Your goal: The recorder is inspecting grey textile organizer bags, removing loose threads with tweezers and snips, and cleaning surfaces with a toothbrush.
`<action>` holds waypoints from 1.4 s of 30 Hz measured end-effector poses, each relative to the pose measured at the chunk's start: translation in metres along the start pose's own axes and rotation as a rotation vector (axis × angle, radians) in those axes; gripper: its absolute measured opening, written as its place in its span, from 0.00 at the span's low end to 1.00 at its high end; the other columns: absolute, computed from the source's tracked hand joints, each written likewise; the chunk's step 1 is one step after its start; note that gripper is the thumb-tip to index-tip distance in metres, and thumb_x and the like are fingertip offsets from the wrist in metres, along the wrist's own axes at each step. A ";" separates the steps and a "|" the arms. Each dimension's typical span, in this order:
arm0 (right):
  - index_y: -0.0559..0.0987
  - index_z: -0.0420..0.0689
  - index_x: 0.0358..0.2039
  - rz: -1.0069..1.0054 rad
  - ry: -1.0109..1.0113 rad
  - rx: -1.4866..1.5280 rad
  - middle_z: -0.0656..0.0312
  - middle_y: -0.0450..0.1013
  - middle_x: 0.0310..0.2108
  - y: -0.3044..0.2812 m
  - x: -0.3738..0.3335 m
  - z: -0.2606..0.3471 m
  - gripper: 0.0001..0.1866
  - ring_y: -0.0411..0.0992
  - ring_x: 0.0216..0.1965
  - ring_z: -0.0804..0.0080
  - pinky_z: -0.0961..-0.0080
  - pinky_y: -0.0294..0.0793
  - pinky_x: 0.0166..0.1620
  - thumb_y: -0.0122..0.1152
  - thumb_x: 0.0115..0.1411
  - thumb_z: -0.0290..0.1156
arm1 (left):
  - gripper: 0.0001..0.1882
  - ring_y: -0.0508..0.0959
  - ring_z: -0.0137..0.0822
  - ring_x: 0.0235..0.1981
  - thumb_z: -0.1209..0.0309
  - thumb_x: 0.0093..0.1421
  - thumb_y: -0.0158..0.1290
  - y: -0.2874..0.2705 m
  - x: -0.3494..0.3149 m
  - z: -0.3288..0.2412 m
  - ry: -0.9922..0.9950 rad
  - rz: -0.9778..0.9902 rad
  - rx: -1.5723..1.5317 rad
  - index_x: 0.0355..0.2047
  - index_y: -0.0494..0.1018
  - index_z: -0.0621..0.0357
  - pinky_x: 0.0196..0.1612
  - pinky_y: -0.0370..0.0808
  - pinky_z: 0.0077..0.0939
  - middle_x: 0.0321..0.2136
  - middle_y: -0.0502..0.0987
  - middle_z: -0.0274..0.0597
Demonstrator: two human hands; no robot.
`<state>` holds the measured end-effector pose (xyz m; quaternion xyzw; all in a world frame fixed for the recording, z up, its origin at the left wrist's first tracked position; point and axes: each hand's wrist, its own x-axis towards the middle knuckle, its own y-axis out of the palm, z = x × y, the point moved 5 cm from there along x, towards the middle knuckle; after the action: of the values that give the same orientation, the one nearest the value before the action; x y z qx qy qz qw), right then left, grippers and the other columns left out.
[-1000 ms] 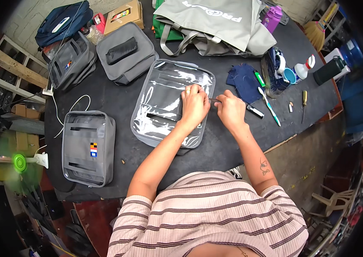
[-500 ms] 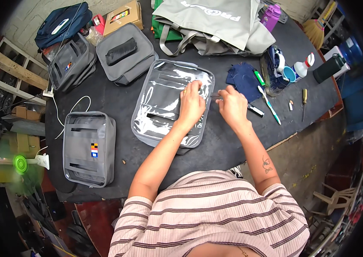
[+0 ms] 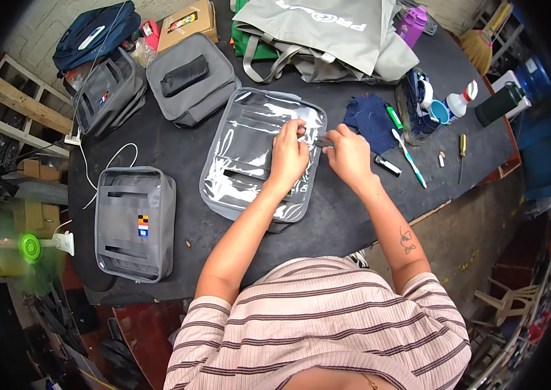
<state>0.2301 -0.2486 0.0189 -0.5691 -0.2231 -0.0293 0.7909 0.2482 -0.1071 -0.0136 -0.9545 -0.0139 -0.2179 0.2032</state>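
A grey bag with a clear plastic front point(image 3: 259, 107) lies flat on the table before me. My left hand point(image 3: 288, 153) rests on its right part, fingers bent and drawn together near the side edging; whatever they pinch is hidden. Just right of that edge is my right hand point(image 3: 350, 156), closed on a small dark tool point(image 3: 322, 142) that points toward the left fingertips. Its exact kind is too small to make out. Close to the right hand lie a black-and-white marker-like stick point(image 3: 387, 165) and a folded navy cloth point(image 3: 370, 120).
A smaller grey bag point(image 3: 135, 224) lies at left. Behind are another grey bag point(image 3: 207, 97) with a black pouch point(image 3: 184, 76) and a large grey tote point(image 3: 327, 39). At right are a toothbrush point(image 3: 409, 158), screwdriver point(image 3: 462, 156), green marker point(image 3: 394, 117) and spray bottle point(image 3: 461, 101).
My right hand has shifted slightly left, bringing the dark tool's tip over the bag's right edge. The left hand has moved barely; the bag lies nearly as before.
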 end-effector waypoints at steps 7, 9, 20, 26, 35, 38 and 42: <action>0.74 0.41 0.35 0.134 0.866 1.546 0.69 0.70 0.23 0.065 -0.012 -0.048 0.08 0.55 0.14 0.88 0.86 0.51 0.18 0.63 0.54 0.24 | 0.07 0.75 0.45 0.41 0.78 0.50 0.56 0.004 0.004 -0.006 -0.022 0.074 0.206 0.32 0.78 0.63 0.46 0.72 0.35 0.37 0.74 0.47; 0.74 0.43 0.33 0.260 0.802 1.824 0.71 0.68 0.20 0.081 -0.015 -0.042 0.06 0.56 0.14 0.87 0.86 0.52 0.18 0.60 0.55 0.20 | 0.05 0.73 0.43 0.42 0.76 0.47 0.60 0.008 0.004 -0.017 0.064 -0.001 0.321 0.27 0.77 0.60 0.45 0.68 0.38 0.35 0.73 0.42; 0.75 0.39 0.33 0.230 0.740 1.684 0.69 0.68 0.20 0.065 -0.024 -0.018 0.07 0.58 0.15 0.87 0.86 0.53 0.18 0.59 0.53 0.18 | 0.04 0.70 0.48 0.42 0.77 0.53 0.52 0.001 -0.011 -0.008 0.077 0.001 0.349 0.30 0.72 0.63 0.46 0.65 0.43 0.38 0.70 0.49; 0.75 0.39 0.33 0.220 0.720 1.689 0.69 0.70 0.22 0.072 -0.026 -0.020 0.07 0.58 0.15 0.88 0.87 0.53 0.18 0.60 0.52 0.18 | 0.06 0.77 0.47 0.35 0.78 0.50 0.58 -0.017 -0.010 -0.022 -0.100 -0.028 0.053 0.28 0.76 0.69 0.38 0.73 0.36 0.37 0.75 0.49; 0.77 0.41 0.38 0.075 0.287 0.699 0.61 0.74 0.31 0.033 -0.020 -0.018 0.14 0.73 0.29 0.68 0.72 0.71 0.33 0.66 0.50 0.27 | 0.02 0.72 0.43 0.41 0.78 0.51 0.55 -0.004 -0.017 -0.011 0.063 -0.020 0.410 0.27 0.74 0.60 0.44 0.64 0.39 0.35 0.72 0.42; 0.79 0.43 0.35 0.116 0.235 0.268 0.57 0.73 0.35 -0.013 -0.015 0.008 0.14 0.75 0.34 0.57 0.64 0.73 0.39 0.69 0.47 0.32 | 0.02 0.71 0.43 0.42 0.77 0.52 0.54 -0.002 -0.015 -0.005 -0.026 0.014 0.315 0.27 0.74 0.60 0.46 0.63 0.40 0.36 0.72 0.42; 0.80 0.43 0.29 0.070 0.097 0.080 0.59 0.72 0.31 -0.012 -0.012 0.017 0.10 0.75 0.34 0.59 0.64 0.73 0.39 0.68 0.45 0.31 | 0.02 0.72 0.44 0.42 0.75 0.53 0.54 -0.002 -0.014 -0.009 -0.038 0.006 0.308 0.27 0.75 0.60 0.46 0.63 0.39 0.36 0.73 0.43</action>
<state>0.2106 -0.2398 0.0294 -0.5424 -0.1656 -0.0205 0.8234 0.2317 -0.1078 -0.0116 -0.9160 -0.0482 -0.1944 0.3475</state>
